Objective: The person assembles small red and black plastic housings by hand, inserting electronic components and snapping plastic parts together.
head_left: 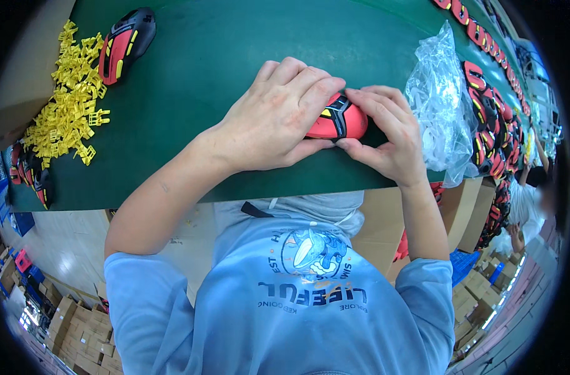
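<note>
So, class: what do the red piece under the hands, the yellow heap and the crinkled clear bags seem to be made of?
Red piece: probably moulded plastic or rubber, smooth, slight sheen.
Yellow heap: likely hard plastic clips, identical thin moulded shapes.
Clear bags: thin plastic film, see-through, crumpled, with glints.

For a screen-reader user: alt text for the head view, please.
Left hand and right hand together grip a red and black moulded plastic shell on a green table, between yellow plastic clips and clear plastic bags.
</note>
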Available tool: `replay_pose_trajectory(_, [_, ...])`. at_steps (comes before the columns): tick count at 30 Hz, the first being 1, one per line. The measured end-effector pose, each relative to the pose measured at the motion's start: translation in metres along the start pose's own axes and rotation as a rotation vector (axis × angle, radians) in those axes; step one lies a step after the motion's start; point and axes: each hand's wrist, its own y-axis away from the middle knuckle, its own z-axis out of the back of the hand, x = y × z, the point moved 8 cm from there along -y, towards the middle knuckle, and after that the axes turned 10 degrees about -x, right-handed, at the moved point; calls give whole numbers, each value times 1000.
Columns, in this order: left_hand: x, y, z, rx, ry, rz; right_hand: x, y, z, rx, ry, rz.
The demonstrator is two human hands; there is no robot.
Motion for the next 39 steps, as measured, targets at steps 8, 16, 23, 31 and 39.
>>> replay_pose_trajectory(8, [4,-1,-1,19,14,2,-17,6,21,-269,-393,-293])
replay_pose_trajectory(16, [1,-1,-2,18,1,-21,-13,12,2,76,62,-32])
replay_pose_trajectory(23, [-2,-7,-2,20,11,29,-15,15,4,70,130,-22])
replay_pose_trajectory(31, [-8,-7,-9,-33,-88,-34,-2,11,8,125,128,8])
replay_pose_trajectory(39, [1,-4,-9,-82,-79,-40,-7,11,0,184,23,-100])
